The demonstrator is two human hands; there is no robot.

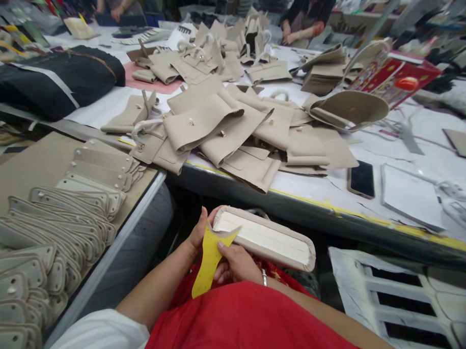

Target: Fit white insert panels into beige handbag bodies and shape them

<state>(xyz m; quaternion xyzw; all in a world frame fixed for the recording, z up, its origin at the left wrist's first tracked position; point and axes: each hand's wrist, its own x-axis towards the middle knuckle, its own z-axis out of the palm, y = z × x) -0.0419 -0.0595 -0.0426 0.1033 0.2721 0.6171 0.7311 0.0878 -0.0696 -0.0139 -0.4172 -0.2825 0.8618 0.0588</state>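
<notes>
White-topped worktop (pixel 312 186), beyond both grips; beige-rimmed piece (pixel 267 236), one end clasped in the left grip (pixel 198 232); yellow template (pixel 210 260), pinched in the right grip (pixel 240 262), overlapping that end; flat, steady contact should limit slipping.

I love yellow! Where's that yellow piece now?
In the head view, low and just left of centre, the yellow piece is in the right hand, by the left end of the pale block.
</notes>
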